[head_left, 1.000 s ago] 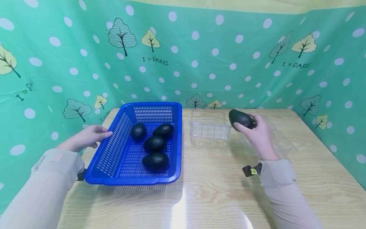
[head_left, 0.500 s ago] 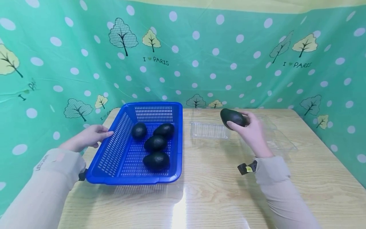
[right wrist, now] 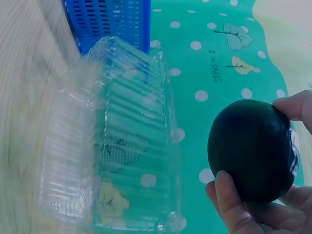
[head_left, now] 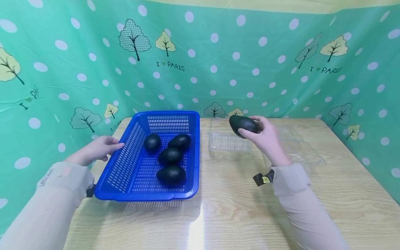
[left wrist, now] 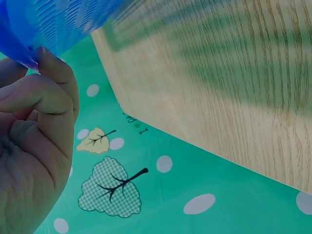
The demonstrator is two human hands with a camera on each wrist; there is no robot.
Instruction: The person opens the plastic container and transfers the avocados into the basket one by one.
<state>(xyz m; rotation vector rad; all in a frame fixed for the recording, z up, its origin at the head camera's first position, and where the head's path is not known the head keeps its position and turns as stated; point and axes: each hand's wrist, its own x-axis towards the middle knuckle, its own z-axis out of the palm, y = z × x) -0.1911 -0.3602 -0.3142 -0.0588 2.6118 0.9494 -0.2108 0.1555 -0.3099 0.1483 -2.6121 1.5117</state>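
Observation:
In the head view, my right hand [head_left: 267,140] grips a dark green avocado [head_left: 241,125] between thumb and fingers. It holds the fruit up over the right part of a clear plastic clamshell container [head_left: 229,142]. The right wrist view shows the avocado [right wrist: 251,151] beside the ridged clear container [right wrist: 131,141]. On the left, my left hand [head_left: 97,149] is at the side rim of a blue plastic basket [head_left: 196,156]; in the left wrist view its fingertips [left wrist: 48,58] pinch that rim. Several avocados [head_left: 171,175] lie inside the basket.
Right of the container, more clear plastic packaging [head_left: 301,152] lies on the wooden table [head_left: 231,208], partly behind my right forearm. A green dotted cloth [head_left: 200,83] hangs along the back and both sides. The basket stands close to the container's left end.
My right hand has carried the avocado leftward and slightly up, from over the right-hand packaging to over the clear container. The left hand and basket have stayed put.

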